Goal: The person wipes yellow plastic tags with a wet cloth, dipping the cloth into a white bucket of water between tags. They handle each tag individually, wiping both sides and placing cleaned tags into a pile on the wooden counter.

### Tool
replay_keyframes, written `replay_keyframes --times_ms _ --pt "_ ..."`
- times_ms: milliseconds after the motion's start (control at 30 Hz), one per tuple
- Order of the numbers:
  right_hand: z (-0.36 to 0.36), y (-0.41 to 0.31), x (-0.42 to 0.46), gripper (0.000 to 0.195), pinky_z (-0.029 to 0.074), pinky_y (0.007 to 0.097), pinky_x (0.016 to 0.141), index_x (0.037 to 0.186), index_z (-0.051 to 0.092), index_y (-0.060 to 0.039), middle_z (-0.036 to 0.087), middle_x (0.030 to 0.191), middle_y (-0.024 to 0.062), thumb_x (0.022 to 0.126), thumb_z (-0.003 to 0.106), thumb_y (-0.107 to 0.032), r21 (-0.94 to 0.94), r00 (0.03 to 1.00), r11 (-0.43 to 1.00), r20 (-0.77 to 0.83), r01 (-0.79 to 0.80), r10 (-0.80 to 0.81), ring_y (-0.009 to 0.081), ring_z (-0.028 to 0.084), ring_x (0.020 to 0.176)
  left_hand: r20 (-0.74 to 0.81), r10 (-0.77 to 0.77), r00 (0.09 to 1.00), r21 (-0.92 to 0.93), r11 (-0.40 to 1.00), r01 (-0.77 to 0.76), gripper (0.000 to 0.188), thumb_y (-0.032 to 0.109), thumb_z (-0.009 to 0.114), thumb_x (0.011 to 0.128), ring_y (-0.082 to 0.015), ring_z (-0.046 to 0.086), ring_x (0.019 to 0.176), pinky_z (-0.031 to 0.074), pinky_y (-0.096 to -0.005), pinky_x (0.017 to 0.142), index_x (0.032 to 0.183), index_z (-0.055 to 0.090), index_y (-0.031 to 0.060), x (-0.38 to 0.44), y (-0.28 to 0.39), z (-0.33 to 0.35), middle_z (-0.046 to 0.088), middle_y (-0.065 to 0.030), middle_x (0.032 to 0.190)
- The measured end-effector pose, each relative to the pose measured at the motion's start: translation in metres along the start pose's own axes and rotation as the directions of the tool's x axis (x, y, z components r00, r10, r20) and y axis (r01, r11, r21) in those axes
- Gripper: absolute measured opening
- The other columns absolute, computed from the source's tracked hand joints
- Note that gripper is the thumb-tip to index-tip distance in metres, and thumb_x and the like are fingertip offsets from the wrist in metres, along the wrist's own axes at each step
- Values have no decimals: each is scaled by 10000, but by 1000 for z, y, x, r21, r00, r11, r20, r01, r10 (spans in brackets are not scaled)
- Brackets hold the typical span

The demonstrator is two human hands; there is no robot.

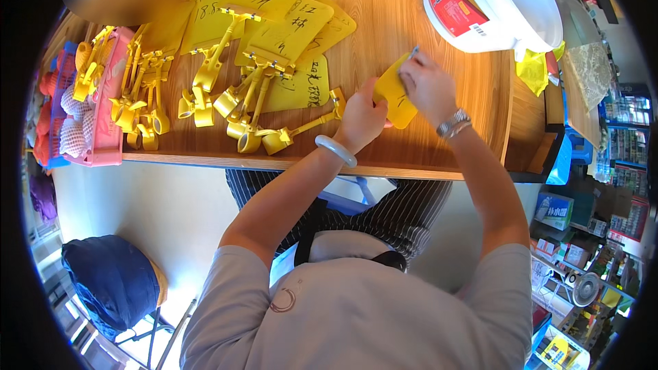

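My left hand (pixel 362 119) grips a yellow card (pixel 400 119) at its lower left edge, just above the wooden table. Over the card's upper right side is my right hand (pixel 431 84), slightly blurred, with fingers pinched together. A small blue-grey tip (pixel 415 51) pokes out above those fingers; the rest of that object is hidden. Dark strokes show on the card below them. Beside my left wrist, a yellow sign clip (pixel 308 125) lies on the table. Several more yellow clips (pixel 249 128) hold or lie against yellow cards (pixel 288 25) with black handwriting.
A white plastic bucket (pixel 532 15) with a red label stands at the table's back right. Pink basket (pixel 105 133) at the left holds fruit in foam nets (pixel 74 136). The table's front edge (pixel 411 170) runs under my forearms. A blurred patch covers the upper left.
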State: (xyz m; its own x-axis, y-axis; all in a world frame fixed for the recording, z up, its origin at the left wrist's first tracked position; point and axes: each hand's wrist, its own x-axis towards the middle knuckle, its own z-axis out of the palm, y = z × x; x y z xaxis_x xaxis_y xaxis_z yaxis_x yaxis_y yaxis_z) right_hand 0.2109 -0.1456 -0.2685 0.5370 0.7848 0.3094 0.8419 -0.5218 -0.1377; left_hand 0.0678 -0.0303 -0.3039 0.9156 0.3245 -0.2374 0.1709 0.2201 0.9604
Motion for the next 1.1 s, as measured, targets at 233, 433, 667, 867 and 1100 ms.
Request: replay_keyframes --times_ms 233,433,667,867,1100 --pt "-4 11 8 50 539 413 618 872 658 -136 615 934 42 896 647 -178 -108 993 990 64 -88 95 281 652 813 -17 34 999 32 999 -33 338 21 530 927 -184 687 777 640 -335 648 1263 530 -15 1 6 1 641 -132 923" --pt "-3 6 1 55 538 408 634 869 661 -138 605 937 49 896 625 -170 -6 995 996 53 -87 88 269 656 854 -20 83 996 44 996 -82 385 7 529 900 -313 726 760 608 -363 584 1281 506 -42 4 -11 0 671 -243 931" --pt "-6 -13 -11 71 540 418 647 888 675 -154 631 988 61 901 629 -206 97 995 993 77 -73 66 288 665 862 -27 94 995 90 992 -91 410 11 526 938 -150 640 714 645 -343 661 1346 496 -4 8 -13 -3 627 -117 889" --pt "13 33 -10 64 551 428 652 952 619 -138 624 997 86 909 592 -176 -181 973 963 81 -198 216 314 658 818 14 23 1000 -26 999 -23 413 -3 542 894 -258 707 897 632 -357 637 1305 510 -18 10 -11 0 642 -194 1062" --pt "0 -40 -41 188 556 456 653 1090 540 -95 551 1137 178 930 555 -193 193 967 960 198 -201 163 365 668 847 74 -17 997 -124 992 26 377 0 499 969 -197 666 997 631 -377 779 1342 489 55 11 -12 -5 619 -113 1148"
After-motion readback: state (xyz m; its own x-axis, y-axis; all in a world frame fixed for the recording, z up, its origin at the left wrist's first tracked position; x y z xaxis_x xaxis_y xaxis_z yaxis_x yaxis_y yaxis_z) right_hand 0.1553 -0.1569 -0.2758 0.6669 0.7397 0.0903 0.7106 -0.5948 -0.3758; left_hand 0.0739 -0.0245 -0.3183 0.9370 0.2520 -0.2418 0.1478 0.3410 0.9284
